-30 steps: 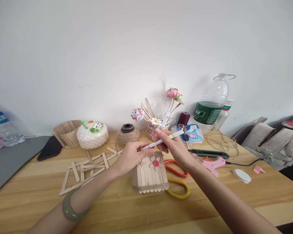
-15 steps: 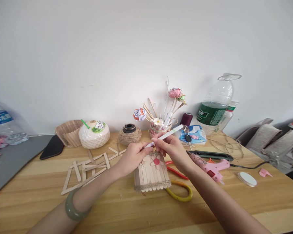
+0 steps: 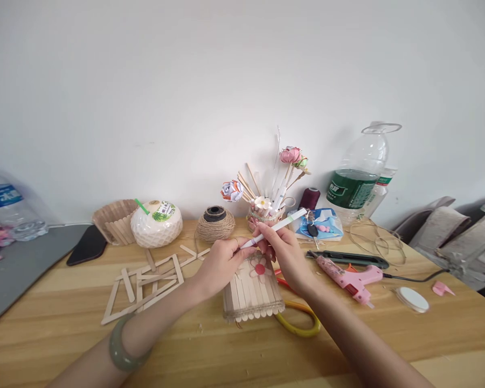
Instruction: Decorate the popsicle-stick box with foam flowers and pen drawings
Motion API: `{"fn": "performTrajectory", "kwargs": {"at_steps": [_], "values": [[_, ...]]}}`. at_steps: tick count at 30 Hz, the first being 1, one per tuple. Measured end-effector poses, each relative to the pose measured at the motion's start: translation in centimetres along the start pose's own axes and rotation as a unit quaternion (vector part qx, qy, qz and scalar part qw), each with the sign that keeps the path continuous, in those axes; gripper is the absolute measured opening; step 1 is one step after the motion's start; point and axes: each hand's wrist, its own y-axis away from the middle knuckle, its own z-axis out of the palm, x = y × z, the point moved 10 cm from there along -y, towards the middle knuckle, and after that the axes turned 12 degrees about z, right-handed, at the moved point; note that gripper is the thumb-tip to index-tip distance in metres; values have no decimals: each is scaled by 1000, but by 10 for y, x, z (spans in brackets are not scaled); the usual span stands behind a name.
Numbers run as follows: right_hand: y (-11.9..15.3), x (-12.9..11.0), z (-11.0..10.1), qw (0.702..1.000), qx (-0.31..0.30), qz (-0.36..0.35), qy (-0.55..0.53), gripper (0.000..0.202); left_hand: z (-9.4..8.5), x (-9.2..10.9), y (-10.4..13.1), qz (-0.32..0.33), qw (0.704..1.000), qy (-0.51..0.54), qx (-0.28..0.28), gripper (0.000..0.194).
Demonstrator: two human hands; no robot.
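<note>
A slim white pen with a pale green band slants up to the right between my hands. My left hand pinches its lower end. My right hand grips it near the middle, with the thumb along its side. Just below my fingers is a holder made of craft sticks, with a red-centred flower on its front and twine round its scalloped lower edge. The fingers hide its far end. Yellow and red scissors lie partly behind it, beside my right wrist.
Behind my hands stand a twine spool and a pot of paper flowers. Joined craft sticks and a white coconut are left. A pink glue gun, utility knife and large bottle are right.
The white pen has turned slightly in my fingers, and my right hand has shifted a little on it. The view has moved slightly; the other things on the table stay put.
</note>
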Motion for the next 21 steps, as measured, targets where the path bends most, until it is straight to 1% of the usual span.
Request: {"fn": "performTrajectory", "kwargs": {"at_steps": [4,7,12,16,21], "values": [[2,1,3,999,24,-26,-5,37,-1,5,2,33,999,-30,19,30],[3,1,6,998,37,-49,-2,35,-1,4,4,54,997,-39,33,33],[4,-2,10,996,35,-77,14,34,-1,4,6,77,995,-36,51,36],[5,-4,11,995,24,-90,25,34,0,6,7,78,995,-26,55,36],[2,-4,14,996,9,-86,28,36,-1,3,6,51,997,-15,59,32]]}}
